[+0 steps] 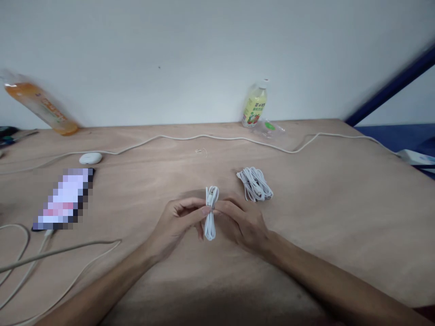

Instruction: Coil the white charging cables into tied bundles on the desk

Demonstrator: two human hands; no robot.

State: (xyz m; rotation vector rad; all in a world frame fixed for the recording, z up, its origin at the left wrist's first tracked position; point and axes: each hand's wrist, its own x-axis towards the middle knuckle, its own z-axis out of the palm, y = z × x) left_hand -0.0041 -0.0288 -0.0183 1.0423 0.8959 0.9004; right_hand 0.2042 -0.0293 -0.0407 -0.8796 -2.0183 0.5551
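Observation:
A coiled white cable point(210, 226) stands upright between my two hands, above the middle of the wooden table point(326, 235). My left hand point(180, 220) pinches the bundle at its middle from the left, thumb in front. From the right, the fingertips of my right hand point(245, 222) close on the same spot. Whether a tie sits under the fingertips is too small to tell. Just beyond my right hand lies a pile of coiled white cables point(255, 184).
A phone point(64, 199) with a plugged-in cord and a white earbud case point(90, 158) lie left. A long white cord point(204, 136) crosses the back. Near the wall stand an orange drink bottle point(42, 108) and a yellow-green bottle point(254, 105), beside a clear plastic wrapper point(270, 128).

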